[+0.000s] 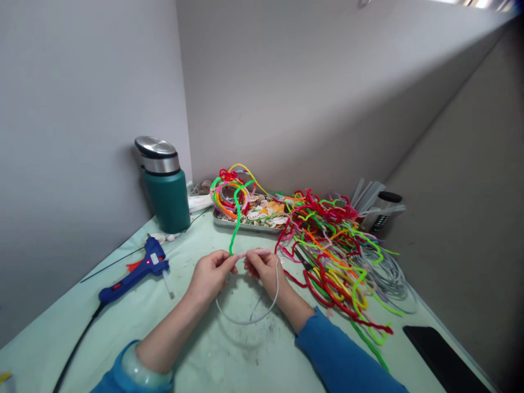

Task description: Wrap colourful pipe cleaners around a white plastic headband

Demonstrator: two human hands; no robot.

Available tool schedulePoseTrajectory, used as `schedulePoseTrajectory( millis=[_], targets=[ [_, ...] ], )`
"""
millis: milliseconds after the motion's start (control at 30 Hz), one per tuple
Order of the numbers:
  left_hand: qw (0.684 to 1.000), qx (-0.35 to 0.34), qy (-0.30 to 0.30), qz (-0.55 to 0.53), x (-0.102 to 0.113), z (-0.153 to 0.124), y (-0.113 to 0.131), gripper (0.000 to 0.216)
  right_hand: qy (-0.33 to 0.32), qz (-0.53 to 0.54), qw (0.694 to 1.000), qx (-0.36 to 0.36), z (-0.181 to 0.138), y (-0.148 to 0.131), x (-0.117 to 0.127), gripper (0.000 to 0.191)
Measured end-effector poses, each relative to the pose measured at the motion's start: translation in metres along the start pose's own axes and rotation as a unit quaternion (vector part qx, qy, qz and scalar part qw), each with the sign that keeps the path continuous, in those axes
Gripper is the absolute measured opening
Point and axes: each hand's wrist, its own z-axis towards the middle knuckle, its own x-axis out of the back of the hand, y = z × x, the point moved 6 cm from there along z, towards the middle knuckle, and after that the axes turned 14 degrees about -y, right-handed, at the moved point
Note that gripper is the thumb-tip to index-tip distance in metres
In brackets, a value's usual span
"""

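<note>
A loop of thin grey wire (245,323) hangs in front of me, its top held between my two hands. My left hand (210,273) pinches the loop at upper left, where a bright green pipe cleaner (236,221) rises from the fingertips and bends at its upper end. Between the hands runs a short pale pink wrapped stretch (241,255) of the loop. My right hand (265,270) pinches this pink part, thumb and forefinger closed. The fingers hide exactly where the green strand meets the wire.
A blue glue gun (137,273) with a lit red light lies left. A green bottle (167,199) stands behind it. At the back is a metal tray (249,226) of buttons. Tangled pipe cleaners (327,218), coiled grey wire (393,273) and a black phone-like slab (442,357) lie right.
</note>
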Motion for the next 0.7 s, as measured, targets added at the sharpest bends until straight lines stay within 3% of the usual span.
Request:
schedulePoseTrajectory(
  millis=[500,700],
  targets=[
    [0.979,0.013,-0.082,-0.186,-0.0073,-0.0041,0.0012,0.028,-0.039,0.037,0.997,0.046,-0.0021,-0.0070,-0.0020,0.021],
    [0.995,0.014,-0.052,-0.089,-0.0049,-0.0012,-0.0013,0.032,-0.020,0.029,0.998,0.043,-0.0021,-0.0048,0.0010,0.023]
  ],
)
